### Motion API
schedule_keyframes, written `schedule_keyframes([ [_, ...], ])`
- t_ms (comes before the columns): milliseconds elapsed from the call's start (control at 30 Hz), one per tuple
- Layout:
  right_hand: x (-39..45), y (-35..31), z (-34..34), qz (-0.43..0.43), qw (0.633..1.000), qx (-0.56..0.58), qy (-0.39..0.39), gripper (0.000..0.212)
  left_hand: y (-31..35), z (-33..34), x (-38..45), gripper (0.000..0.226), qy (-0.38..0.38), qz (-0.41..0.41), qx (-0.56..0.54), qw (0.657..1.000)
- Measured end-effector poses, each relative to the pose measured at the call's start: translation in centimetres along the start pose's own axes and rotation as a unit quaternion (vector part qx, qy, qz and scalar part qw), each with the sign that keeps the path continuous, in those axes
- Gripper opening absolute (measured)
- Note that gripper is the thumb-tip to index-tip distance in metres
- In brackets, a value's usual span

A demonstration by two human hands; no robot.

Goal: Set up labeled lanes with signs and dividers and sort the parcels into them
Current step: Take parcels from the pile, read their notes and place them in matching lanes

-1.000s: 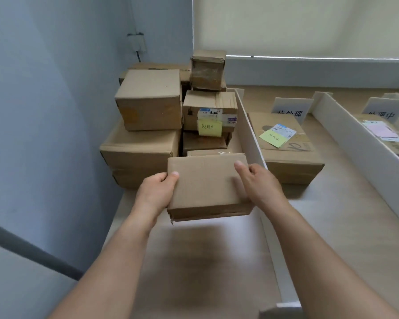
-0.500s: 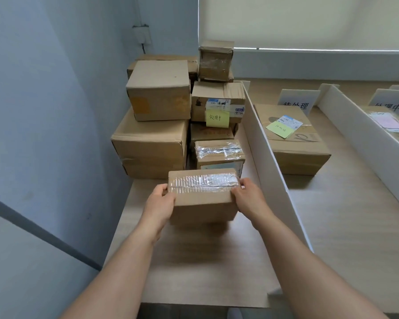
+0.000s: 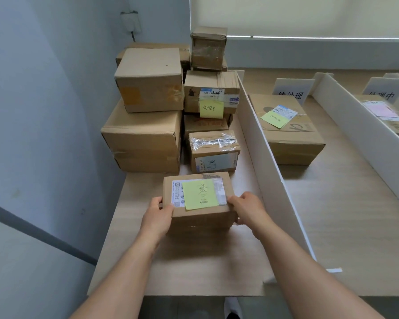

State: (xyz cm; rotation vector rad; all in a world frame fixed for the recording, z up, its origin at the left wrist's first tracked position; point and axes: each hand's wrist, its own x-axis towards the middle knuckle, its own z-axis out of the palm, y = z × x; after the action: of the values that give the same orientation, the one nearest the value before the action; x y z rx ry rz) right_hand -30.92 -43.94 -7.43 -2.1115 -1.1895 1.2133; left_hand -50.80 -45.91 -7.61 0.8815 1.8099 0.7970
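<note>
A light wooden table [image 3: 355, 226] stands against a grey-blue wall, split into lanes by upright white dividers [image 3: 270, 171]. At the far left end, brown cardboard parcels are stacked in a pile [image 3: 148, 107], one bearing a yellow sticky note. In the next lane to the right lies a flat parcel [image 3: 293, 143] with a yellow note, in front of a white sign [image 3: 290, 89] with handwritten characters. A second sign [image 3: 385, 89] stands in the lane beyond. Near the table's front edge, in the left lane, sits a small parcel [image 3: 198, 215] topped with a shipping label and a yellow note [image 3: 199, 194]. The left hand [image 3: 158, 215] grips its left side, fingers curled round the edge. The right hand [image 3: 248, 210] grips its right side the same way.
</note>
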Motion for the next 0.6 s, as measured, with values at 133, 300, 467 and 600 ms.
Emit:
schedule_keyframes([
  [133,0.0,0.1,0.2,-0.001,1.000,-0.023,0.001,0.019,-0.5,0.2,-0.2,0.039,0.008,0.010,0.014,1.000],
  [300,0.1,-0.1,0.1,-0.017,1.000,-0.018,0.011,0.020,-0.9,0.1,0.4,0.046,0.015,-0.023,0.041,0.999],
  [467,0.0,-0.3,-1.0,-0.049,0.987,0.082,0.132,0.042,-1.8,-0.5,1.0,0.085,0.057,-0.051,0.048,0.996],
  [600,-0.4,-0.5,-0.7,-0.005,0.997,0.029,0.072,0.039,-1.0,-0.4,0.7,0.062,0.050,0.065,0.048,0.995],
])
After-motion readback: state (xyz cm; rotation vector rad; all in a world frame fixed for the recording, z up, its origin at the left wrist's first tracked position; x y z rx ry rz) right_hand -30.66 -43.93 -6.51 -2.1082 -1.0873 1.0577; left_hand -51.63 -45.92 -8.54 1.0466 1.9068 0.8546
